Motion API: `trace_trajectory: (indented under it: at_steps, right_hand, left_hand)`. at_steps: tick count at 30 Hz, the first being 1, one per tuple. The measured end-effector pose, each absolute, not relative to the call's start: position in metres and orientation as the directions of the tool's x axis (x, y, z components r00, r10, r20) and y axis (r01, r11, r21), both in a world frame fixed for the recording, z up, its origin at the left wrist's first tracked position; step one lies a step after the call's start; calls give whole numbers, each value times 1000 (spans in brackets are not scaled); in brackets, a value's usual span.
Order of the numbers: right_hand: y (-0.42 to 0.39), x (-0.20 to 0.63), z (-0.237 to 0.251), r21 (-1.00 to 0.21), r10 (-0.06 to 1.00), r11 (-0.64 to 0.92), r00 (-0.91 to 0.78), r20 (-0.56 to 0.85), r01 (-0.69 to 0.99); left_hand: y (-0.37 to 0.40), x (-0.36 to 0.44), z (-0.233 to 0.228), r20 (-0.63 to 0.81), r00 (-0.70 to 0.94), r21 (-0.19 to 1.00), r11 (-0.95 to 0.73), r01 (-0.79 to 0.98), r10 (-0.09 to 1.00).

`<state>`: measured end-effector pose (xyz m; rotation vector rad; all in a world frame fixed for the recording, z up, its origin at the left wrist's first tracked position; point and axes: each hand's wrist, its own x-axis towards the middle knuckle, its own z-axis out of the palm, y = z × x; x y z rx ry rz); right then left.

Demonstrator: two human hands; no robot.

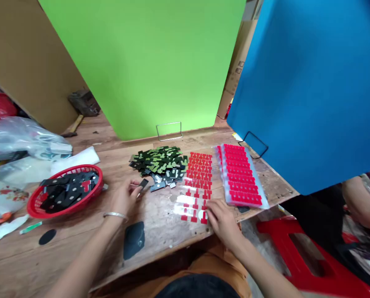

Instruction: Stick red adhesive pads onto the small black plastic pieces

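Between its fingertips my left hand [127, 198] pinches a small dark flat piece [144, 183], just left of a heap of dark and olive-green flat pieces [160, 159]. My right hand [223, 217] rests with its fingertips on the lower right corner of a clear sheet of red T-shaped stickers [199, 174]; whether it grips one is hidden. The sheet lies flat on the wooden table in front of me. To its right is a stack of sheets with rows of red shapes [242, 176].
At the left stand a red basket [101, 182] of dark pieces and a white mug [11, 198]. Green [147, 62] and blue [302, 91] panels rise behind the table. A red plastic stool [296, 252] and another person's arm [361, 203] are at the right.
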<state>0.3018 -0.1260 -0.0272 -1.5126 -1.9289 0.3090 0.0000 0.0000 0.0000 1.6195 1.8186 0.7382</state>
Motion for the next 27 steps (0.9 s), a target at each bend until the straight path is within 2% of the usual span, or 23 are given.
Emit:
trace_trajectory:
  at_steps: [3,8,12,15,19,21,24,27]
  right_hand:
    - [-103,308,-21,-538,961,173,-21,276,825]
    - [-75,309,-12,-501,984,36,56,168,865]
    - [-67,309,-15,-450,992,11,47,117,893]
    - [-67,307,-20,-428,998,17,13,66,904]
    - [-71,300,-22,-401,1000,25,-20,16,916]
    - [-73,297,-19,-393,1000,14,-18,-7,919]
    - [-73,295,-12,-400,998,-30,7,-61,916]
    - [-73,293,-7,-413,996,-83,57,-76,907]
  left_hand:
    - [-15,-4,8,-132,-66,886,148,439,989]
    - [-29,0,5,-39,9,940,34,341,999]
    - [-38,16,4,-200,38,972,193,134,979]
    - [-42,30,2,-346,108,928,357,-110,932]
    - [-43,57,-2,-465,230,775,518,-363,855]
    - [-44,75,-3,-487,293,720,568,-399,823]
    - [-46,102,-9,-503,396,705,630,-327,768]
    - [-51,120,-18,-531,396,713,648,-268,749]
